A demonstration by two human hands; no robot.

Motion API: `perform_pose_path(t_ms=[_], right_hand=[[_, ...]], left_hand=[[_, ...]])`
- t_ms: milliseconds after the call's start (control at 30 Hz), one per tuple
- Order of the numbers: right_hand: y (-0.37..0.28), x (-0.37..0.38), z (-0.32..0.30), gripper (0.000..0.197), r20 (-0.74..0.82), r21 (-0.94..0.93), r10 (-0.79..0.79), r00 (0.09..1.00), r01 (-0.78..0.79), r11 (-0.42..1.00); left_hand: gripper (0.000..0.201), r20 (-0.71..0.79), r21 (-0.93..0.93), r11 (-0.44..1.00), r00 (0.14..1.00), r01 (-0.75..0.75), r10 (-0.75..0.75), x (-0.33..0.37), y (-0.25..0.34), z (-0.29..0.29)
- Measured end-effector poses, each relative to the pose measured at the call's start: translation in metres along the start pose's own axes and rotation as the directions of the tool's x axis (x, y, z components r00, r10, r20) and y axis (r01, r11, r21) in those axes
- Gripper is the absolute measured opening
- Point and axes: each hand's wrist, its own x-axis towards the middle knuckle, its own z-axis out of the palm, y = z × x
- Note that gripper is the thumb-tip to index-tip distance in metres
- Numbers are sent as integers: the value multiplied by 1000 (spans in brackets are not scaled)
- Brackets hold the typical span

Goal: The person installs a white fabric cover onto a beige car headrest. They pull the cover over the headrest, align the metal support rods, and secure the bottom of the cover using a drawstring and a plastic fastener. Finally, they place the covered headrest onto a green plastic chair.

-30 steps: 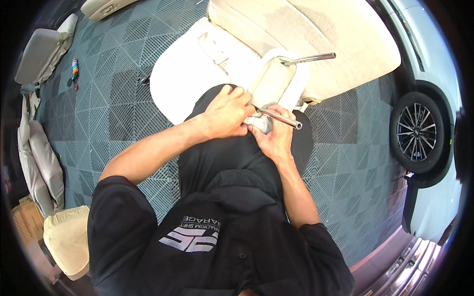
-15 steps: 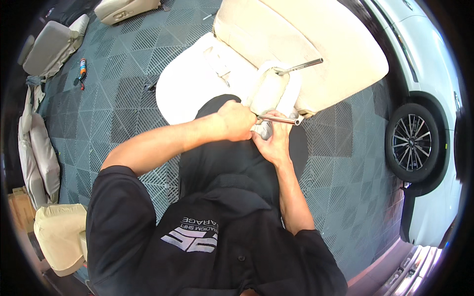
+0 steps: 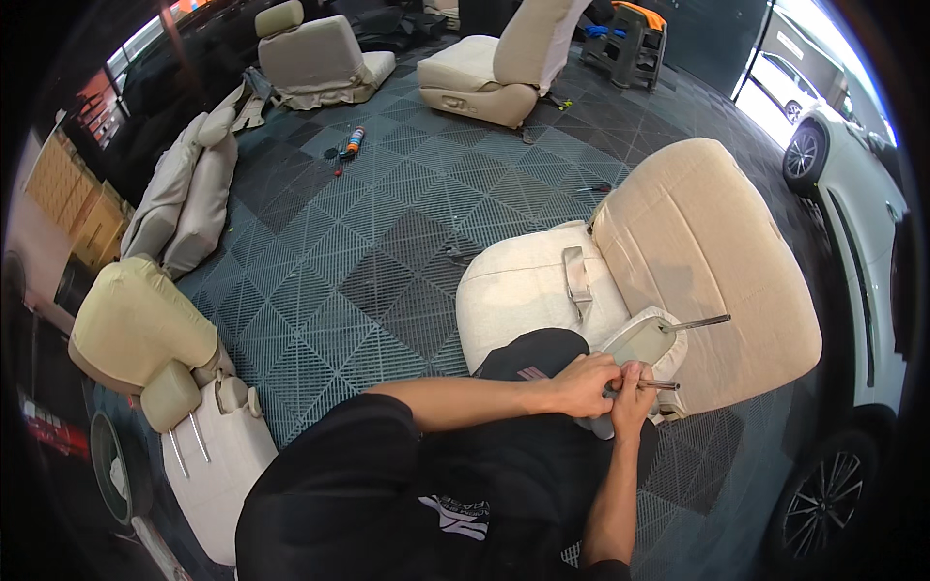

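Observation:
A cream headrest (image 3: 647, 341) with two bare metal posts lies across my lap, against a beige car seat (image 3: 678, 252) that rests on the floor. My left hand (image 3: 581, 384) and my right hand (image 3: 632, 399) meet at the nearer metal post (image 3: 659, 384), and both close on it. The far post (image 3: 699, 321) sticks out to the right, untouched. My black trousers and shirt fill the lower middle of the view.
Several loose car seats stand around on the dark tiled floor: two at the back (image 3: 320, 53) (image 3: 504, 63), folded backrests at the left (image 3: 184, 194), a tan seat with a headrest at the lower left (image 3: 145, 329). A spray can (image 3: 355, 140) lies on the floor. A white car (image 3: 862, 242) stands at the right.
The view has tilted up, so more of the floor and the far seats show. My hands have stayed together on the headrest's post.

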Motion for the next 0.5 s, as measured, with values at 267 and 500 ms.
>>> perform_pose_path(t_ms=[267, 500], right_hand=[[-9, 3, 3, 28, 12, -248, -180, 984, 178, 952], [-11, -6, 12, 37, -35, -311, -227, 973, 206, 928]], left_hand=[[45, 219, 430, 894, 975, -122, 28, -4, 16, -15], [50, 361, 503, 855, 929, -126, -76, 6, 22, -26]])
